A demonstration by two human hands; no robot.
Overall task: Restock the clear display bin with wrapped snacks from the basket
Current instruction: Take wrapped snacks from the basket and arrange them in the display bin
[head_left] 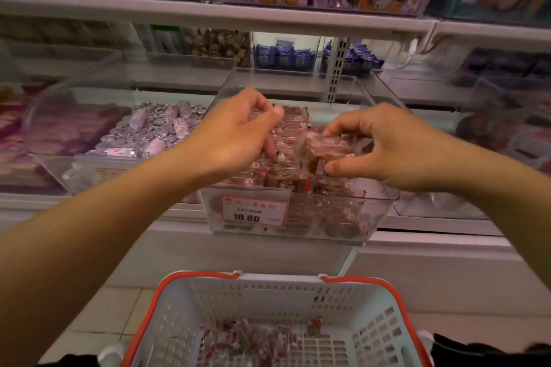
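A: What do the snacks look like?

B: Small brown blocks in clear wrappers with red-and-white marks at the ends. The right hand (384,146) pinches a small bunch of wrapped snacks (320,152) between thumb and curled fingers, just above the right part of the clear display bin (298,217).

A: How many in that bunch?

B: I cannot tell; the wrappers blur together (two or three is as close as I would go).

A: And the left hand (238,131)?

B: It is over the left part of the bin, fingers bent downward with the tips among the snacks already there. Whether it grips one is hidden by the hand itself.

A: Where is the bin?

B: On the middle shelf, straight ahead, with one price tag (254,211) on its near wall reading 10.80. It holds many snacks, too many to count.

A: The basket (268,292)?

B: One, white with a red rim, near and low at centre. A scatter of the same snacks (253,340) lies on its floor.

A: Neighbours?

B: One bin of silver-wrapped sweets (155,128) sits to the left.
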